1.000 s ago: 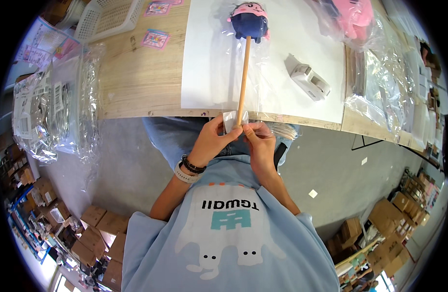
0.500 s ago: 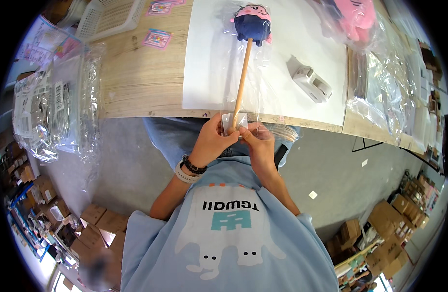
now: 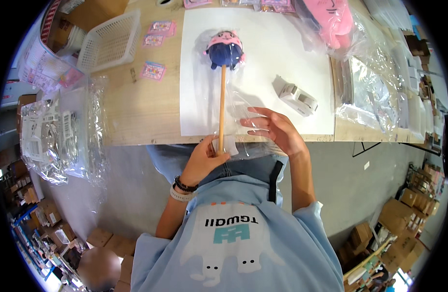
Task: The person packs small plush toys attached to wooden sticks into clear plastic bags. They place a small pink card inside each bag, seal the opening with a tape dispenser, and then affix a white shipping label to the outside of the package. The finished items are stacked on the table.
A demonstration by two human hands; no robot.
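Note:
A wooden stick [image 3: 222,104] with a round plush head [image 3: 225,51] in pink and dark blue lies inside a long clear plastic bag [image 3: 236,90]. The plush end rests toward the far side of a white sheet [image 3: 263,53]. At the table's near edge my left hand [image 3: 202,158] grips the stick's lower end, fingers and thumb closed round it. Beside that grip shows a small white piece [image 3: 230,145], perhaps a label. My right hand [image 3: 280,130] is raised right of the bag, fingers spread, holding nothing visible. Beyond it stands a white tape dispenser [image 3: 298,100].
At the far left sits a white plastic basket [image 3: 111,41]. Several small pink packets [image 3: 153,70] lie near it. A stack of clear bags [image 3: 63,129] overhangs the left edge. A pink plush [image 3: 328,22] in plastic and more clear bags [image 3: 367,92] occupy the right.
My right hand has let go of the stick's lower end and moved right and up, fingers opening. The left hand keeps its hold, and the stick now stands straighter and further left in view.

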